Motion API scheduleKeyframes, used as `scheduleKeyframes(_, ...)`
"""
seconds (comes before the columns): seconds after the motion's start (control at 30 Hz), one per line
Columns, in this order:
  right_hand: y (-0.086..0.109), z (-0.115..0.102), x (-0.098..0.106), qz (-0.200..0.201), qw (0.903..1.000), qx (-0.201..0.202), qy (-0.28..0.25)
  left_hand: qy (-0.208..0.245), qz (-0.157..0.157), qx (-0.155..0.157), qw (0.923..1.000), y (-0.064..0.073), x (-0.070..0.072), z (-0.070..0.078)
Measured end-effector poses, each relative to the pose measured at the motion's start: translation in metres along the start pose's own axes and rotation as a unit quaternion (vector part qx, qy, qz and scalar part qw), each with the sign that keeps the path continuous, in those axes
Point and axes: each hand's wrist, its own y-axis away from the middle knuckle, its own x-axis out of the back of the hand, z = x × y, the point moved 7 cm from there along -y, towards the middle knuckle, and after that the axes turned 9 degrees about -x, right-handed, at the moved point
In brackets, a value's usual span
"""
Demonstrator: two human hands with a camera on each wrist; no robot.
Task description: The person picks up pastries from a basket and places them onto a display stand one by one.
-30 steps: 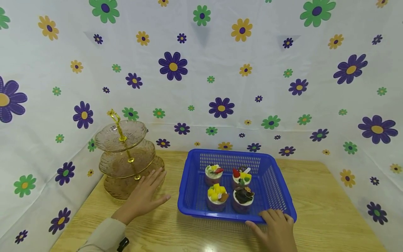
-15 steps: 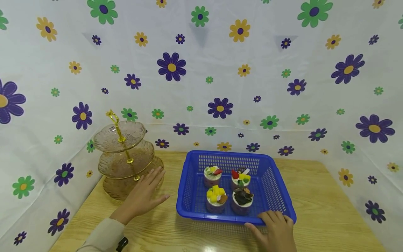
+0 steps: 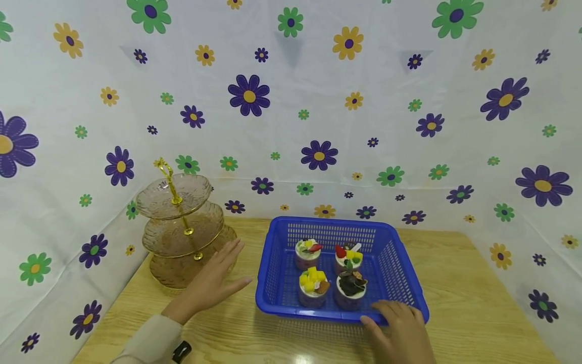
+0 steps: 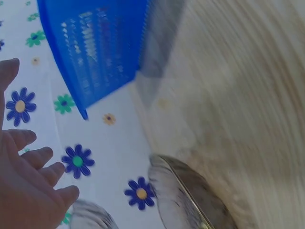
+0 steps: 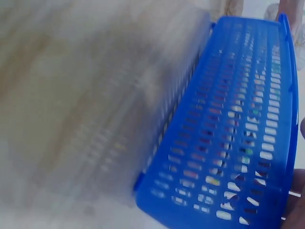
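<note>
My left hand (image 3: 211, 283) hangs with fingers straight and thumb spread, beside the lower tiers of a three-tier cake stand (image 3: 187, 230) of amber, gold-rimmed plates. It holds nothing; its fingers (image 4: 38, 157) also show straight in the left wrist view. At the front right corner of a blue plastic basket (image 3: 318, 314), my right hand (image 3: 402, 328) has its fingers loosely over the rim and its thumb apart in front. Several cupcakes stand in the basket, including one with yellow cubes (image 3: 312, 285) and one with dark chocolate pieces (image 3: 351, 290).
A wooden table (image 3: 473, 303) carries the stand at left and the basket at centre. White cloth (image 3: 291, 126) printed with flowers walls the table at the back and both sides. A dark strap (image 3: 182, 351) shows at the left wrist.
My right hand has shifted slightly right, and its fingers lie looser over the basket rim. My left hand has moved a little to the right. Basket, cupcakes and stand stay in place.
</note>
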Motion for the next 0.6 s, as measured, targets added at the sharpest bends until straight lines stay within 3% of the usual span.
scheduleKeyframes(0.2,-0.006,0.005,0.007,0.005,0.9984,0.056,-0.01,0.048,0.002,0.018,0.9987,-0.015,-0.007,0.02)
scheduleKeyframes(0.4,0.003,0.0,0.001,0.022,0.9895,0.121,0.075,0.09,-0.004,0.028,0.9956,-0.029,-0.019,0.048)
scheduleKeyframes(0.47,0.006,-0.001,-0.001,0.034,0.9867,0.126,0.097,0.098,-0.004,0.023,0.9949,-0.035,-0.023,0.058)
scheduleKeyframes(0.6,0.006,-0.002,-0.004,0.048,0.9878,0.098,0.111,0.108,-0.013,0.017,0.994,-0.047,-0.036,0.075)
